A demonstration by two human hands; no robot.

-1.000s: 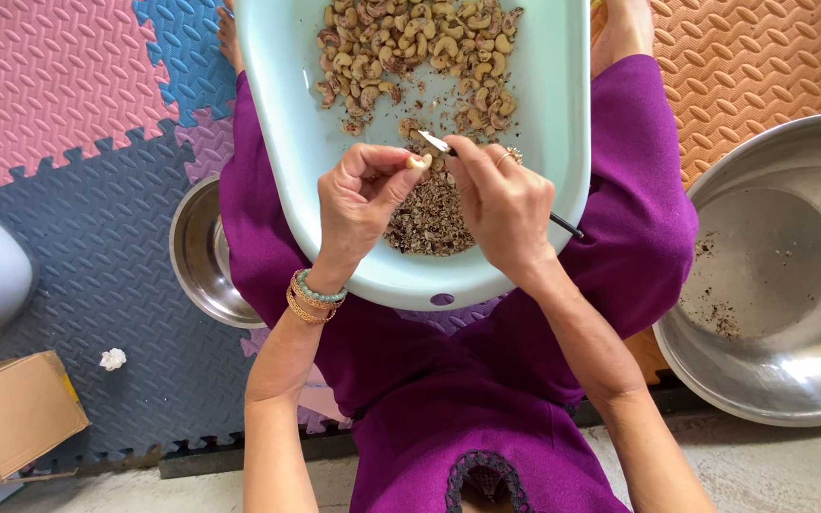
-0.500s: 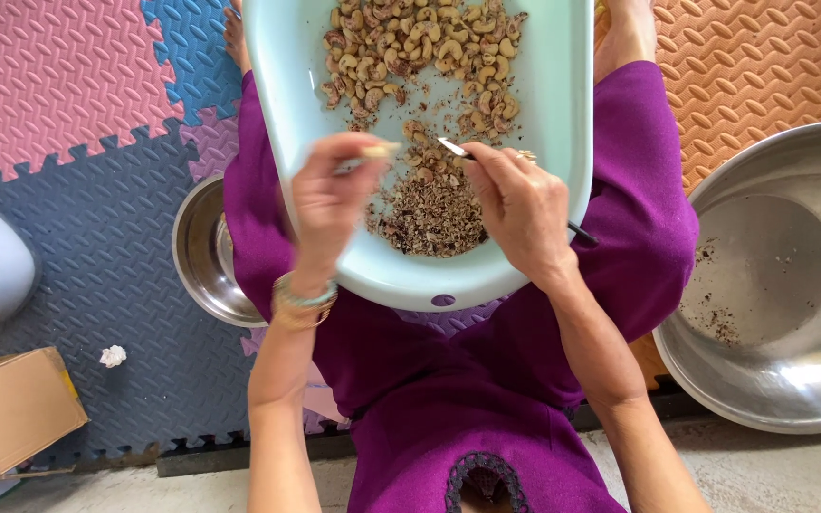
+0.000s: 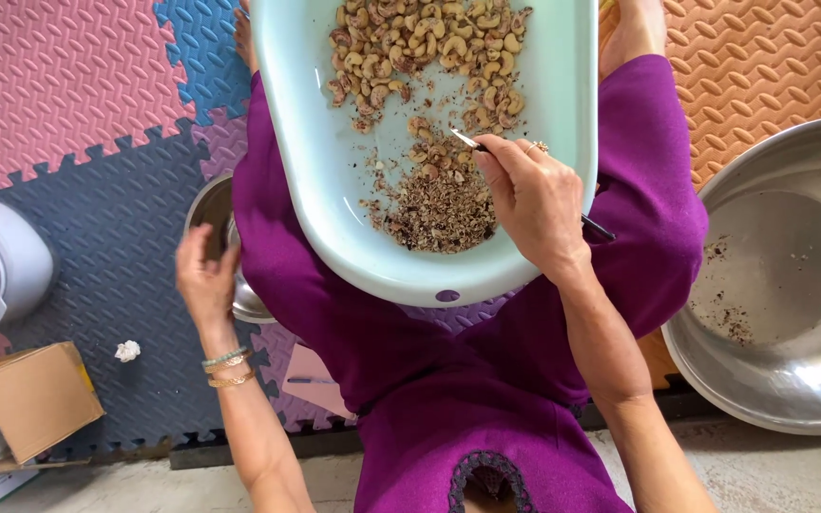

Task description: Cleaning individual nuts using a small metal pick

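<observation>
The scene is viewed by one head-worn camera, aimed almost straight down from above a seated person. The lap in purple cloth (image 3: 486, 380) is seen at close range, filling the lower middle. A pale green tub (image 3: 334, 190) is cut off by the top edge, a large steel basin (image 3: 781, 285) by the right edge, and a cardboard box (image 3: 35, 394) by the lower left. Foam floor mats (image 3: 68, 85) are taken in around them. No second view is provided, so nothing is shared

glossy plastic tub (image 3: 563, 114), shiny (scuffed) metal basin (image 3: 791, 275)
</observation>
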